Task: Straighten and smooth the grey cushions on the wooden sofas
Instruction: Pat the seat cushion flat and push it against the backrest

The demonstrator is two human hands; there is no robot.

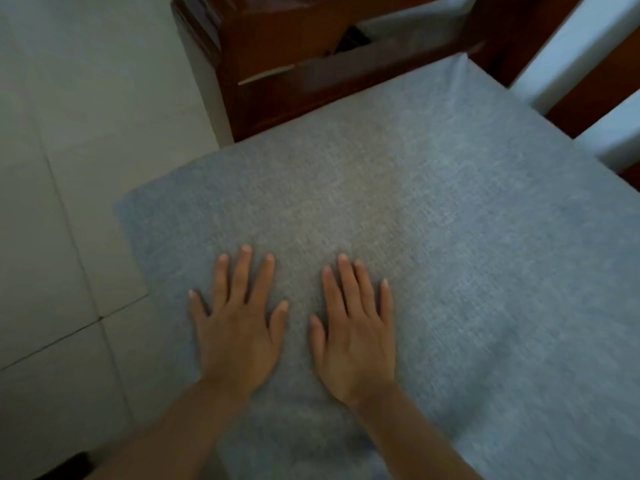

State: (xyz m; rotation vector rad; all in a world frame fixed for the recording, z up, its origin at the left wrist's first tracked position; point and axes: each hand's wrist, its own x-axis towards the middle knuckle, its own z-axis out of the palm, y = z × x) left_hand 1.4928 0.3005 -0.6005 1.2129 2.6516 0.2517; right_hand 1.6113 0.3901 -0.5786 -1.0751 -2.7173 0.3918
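A large grey woven seat cushion [398, 188] fills most of the head view and lies flat on a dark wooden sofa. My left hand [239, 323] rests palm down on the cushion's near left part, fingers straight and spread. My right hand [353, 334] lies flat beside it, a small gap between the thumbs, fingers also straight. Both hands press on the fabric and hold nothing. The cushion's front left corner juts out over the floor.
The sofa's dark wooden armrest frame [311, 64] rises behind the cushion at the top. Pale floor tiles [69, 168] cover the left side. A white wall or panel [571, 57] with wooden slats stands at the upper right.
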